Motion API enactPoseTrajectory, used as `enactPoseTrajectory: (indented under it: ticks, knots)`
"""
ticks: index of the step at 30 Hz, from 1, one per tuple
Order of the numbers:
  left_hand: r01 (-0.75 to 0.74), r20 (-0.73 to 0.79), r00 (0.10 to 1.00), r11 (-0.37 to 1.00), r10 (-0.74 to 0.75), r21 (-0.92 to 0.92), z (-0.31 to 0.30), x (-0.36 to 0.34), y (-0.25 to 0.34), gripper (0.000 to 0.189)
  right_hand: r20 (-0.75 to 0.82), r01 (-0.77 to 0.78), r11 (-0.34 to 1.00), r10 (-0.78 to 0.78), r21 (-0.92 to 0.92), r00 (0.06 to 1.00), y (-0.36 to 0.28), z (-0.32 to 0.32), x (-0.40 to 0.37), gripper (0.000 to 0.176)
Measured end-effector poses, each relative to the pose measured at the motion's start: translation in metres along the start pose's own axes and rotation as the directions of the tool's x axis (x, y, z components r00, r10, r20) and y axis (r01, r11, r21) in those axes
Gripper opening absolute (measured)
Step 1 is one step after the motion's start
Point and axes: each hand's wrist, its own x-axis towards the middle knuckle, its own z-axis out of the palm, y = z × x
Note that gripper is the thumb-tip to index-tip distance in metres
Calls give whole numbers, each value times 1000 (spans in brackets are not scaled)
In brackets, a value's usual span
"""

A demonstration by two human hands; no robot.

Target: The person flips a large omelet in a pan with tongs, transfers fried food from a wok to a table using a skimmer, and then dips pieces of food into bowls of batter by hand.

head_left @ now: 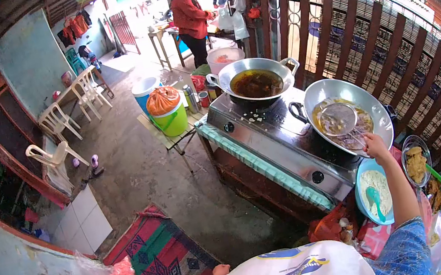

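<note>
My right hand (374, 145) is closed around the handle of a wire skimmer (339, 119). The skimmer's round mesh head lies in the oil of the near wok (316, 97), which sits on the right side of a gas stove (268, 142). My left hand (220, 272) hangs low by my waist, above the patterned mat, with its fingers curled and nothing seen in them. Below my right forearm is a light blue basin (363, 195) of white flour with a turquoise scoop (375, 202) in it.
A second wok (233, 71) with dark oil stands on the stove's left. A lime-green bucket (171, 121) is on a small bench. Beside my right arm are a metal bowl of batter (415, 162) and a slatted fence (386, 45). A person in red (190, 20) stands farther back.
</note>
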Motion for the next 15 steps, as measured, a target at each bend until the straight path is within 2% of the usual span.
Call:
enactPoseTrajectory:
  ticks: [3, 5, 6, 9, 11, 12, 13, 14, 15]
  knots:
    - [-53, -63, 996, 995, 59, 81, 3, -8, 3, 25, 24, 22, 995, -24, 98, 999, -4, 9, 3, 23]
    - [-46, -74, 996, 990, 56, 133, 0, -33, 19, 25, 75, -76, 980, 63, 185, 995, -19, 12, -3, 22]
    - [-38, -86, 995, 983, 55, 181, -3, -49, 32, 25, 74, -78, 979, 65, 187, 995, -17, 11, 0, 22]
    - [-4, -65, 998, 996, 9, 87, 2, -29, 20, 26, 76, -24, 982, 10, 189, 997, -1, 2, 20, 22]
    - [-20, -91, 995, 990, 33, 140, 2, -26, 18, 27, 2, 96, 984, -97, 153, 995, 16, -13, 37, 21]
    - [-37, -113, 992, 980, 60, 195, 3, -28, 20, 28, -44, 290, 957, -289, 7, 956, 48, -27, 65, 21]
    - [-35, -115, 992, 980, 58, 195, 1, -40, 29, 28, -101, 340, 936, -349, -91, 932, 43, -34, 62, 20]
    - [-10, -132, 990, 975, 40, 222, -3, -64, 48, 28, -151, 381, 904, -411, -191, 899, 32, -47, 54, 21]
    - [14, -149, 989, 969, 24, 248, -6, -83, 64, 28, -208, 292, 881, -386, -371, 899, 20, -60, 40, 22]
